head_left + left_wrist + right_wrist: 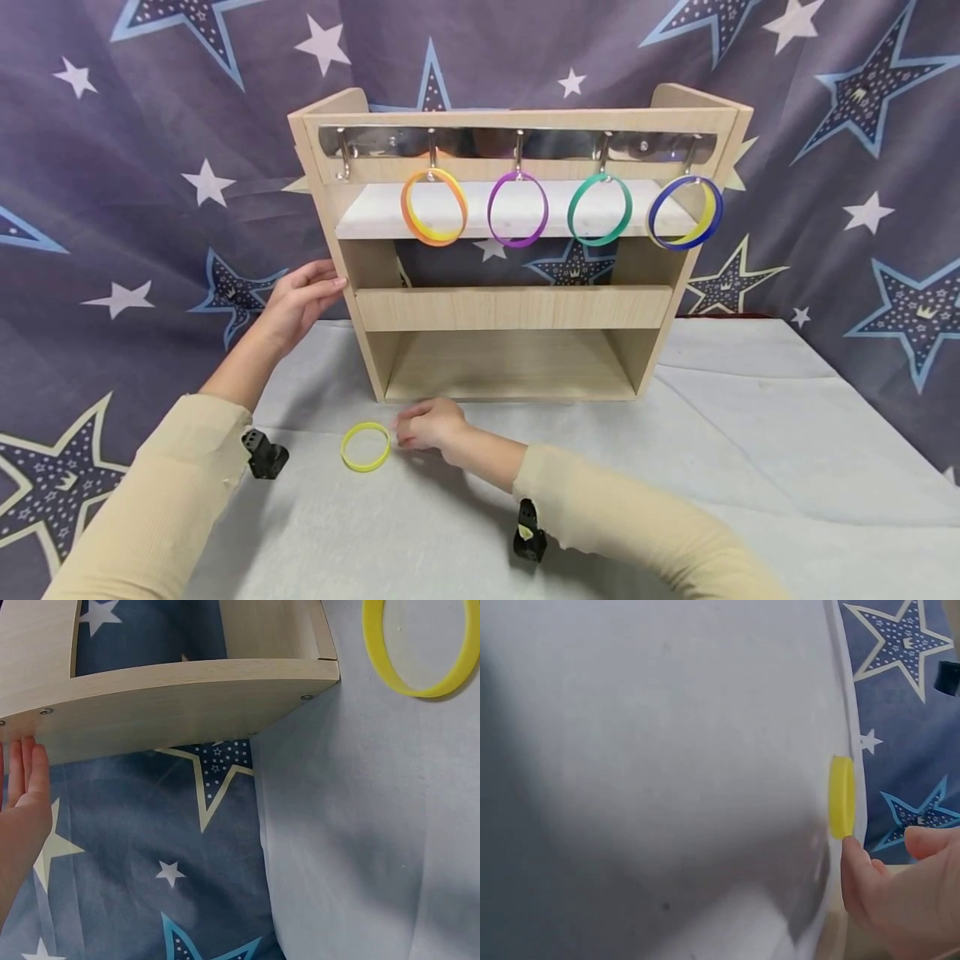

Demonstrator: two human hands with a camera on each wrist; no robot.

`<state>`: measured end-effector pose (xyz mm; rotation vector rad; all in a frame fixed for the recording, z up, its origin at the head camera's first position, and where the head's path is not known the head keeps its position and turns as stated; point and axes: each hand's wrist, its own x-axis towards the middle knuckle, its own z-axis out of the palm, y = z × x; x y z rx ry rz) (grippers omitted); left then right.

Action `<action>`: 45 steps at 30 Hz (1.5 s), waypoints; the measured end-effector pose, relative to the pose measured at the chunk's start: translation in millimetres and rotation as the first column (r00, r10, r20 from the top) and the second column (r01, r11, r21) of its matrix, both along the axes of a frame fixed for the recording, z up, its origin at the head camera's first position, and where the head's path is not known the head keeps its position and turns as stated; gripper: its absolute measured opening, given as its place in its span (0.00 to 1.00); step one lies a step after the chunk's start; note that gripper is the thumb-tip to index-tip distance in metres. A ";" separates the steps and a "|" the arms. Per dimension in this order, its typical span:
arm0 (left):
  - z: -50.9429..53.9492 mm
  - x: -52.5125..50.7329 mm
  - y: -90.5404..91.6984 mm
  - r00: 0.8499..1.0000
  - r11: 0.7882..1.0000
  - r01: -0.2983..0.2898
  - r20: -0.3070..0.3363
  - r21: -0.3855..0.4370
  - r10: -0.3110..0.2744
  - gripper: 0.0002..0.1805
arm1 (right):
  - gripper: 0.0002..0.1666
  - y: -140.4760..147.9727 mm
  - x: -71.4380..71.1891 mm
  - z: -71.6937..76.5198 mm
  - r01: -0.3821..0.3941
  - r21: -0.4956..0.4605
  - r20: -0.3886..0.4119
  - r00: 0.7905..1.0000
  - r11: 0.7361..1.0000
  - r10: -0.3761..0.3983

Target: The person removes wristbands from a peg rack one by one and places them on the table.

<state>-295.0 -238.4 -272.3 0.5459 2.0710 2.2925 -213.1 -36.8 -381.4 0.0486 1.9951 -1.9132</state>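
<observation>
A yellow silicone wristband (365,447) lies flat on the white cloth in front of the wooden shelf unit (513,310). Just to its right is my right hand (431,423), fingers loosely bent. In the right wrist view a fingertip reaches the edge of the yellow wristband (842,796), while the thumb stands apart; whether they touch I cannot tell. My left hand (303,298) rests with extended fingers against the unit's left side panel (172,712). From the metal hook rail hang an orange-and-yellow wristband (434,207), a purple one (491,218), a green one (573,218) and blue and yellow ones (686,243).
The leftmost hook (343,158) sits at the rail's left end. A white shelf board (465,218) lies behind the hanging bands. White cloth (750,433) covers the table, and a star-patterned curtain (165,125) hangs behind and at both sides.
</observation>
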 end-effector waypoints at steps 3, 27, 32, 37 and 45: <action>0.5 0.0 0.2 1.000 1.000 -0.004 0.005 -0.010 0.004 0.11 | 0.17 4.8 -2.6 5.6 -0.018 0.001 -0.007 1.000 1.000 0.018; 1.4 1.7 -0.2 0.999 0.997 -0.031 0.017 -0.066 0.032 0.13 | 0.22 40.2 -21.2 55.4 -0.032 -0.130 -0.007 0.999 0.991 0.032; 0.5 0.9 -0.2 1.000 0.998 -0.025 0.008 -0.050 0.025 0.12 | 0.22 47.3 -20.8 69.1 -0.041 -0.125 -0.038 0.999 0.991 0.036; -0.3 0.1 0.1 1.000 1.000 -0.017 0.005 -0.026 0.017 0.11 | 0.22 53.1 -19.6 80.1 -0.055 -0.151 -0.092 0.995 0.987 0.041; 0.7 1.4 0.8 1.000 1.000 -0.016 -0.001 -0.013 0.016 0.11 | 0.20 60.6 -20.1 93.9 -0.037 -0.105 -0.247 0.969 0.994 0.010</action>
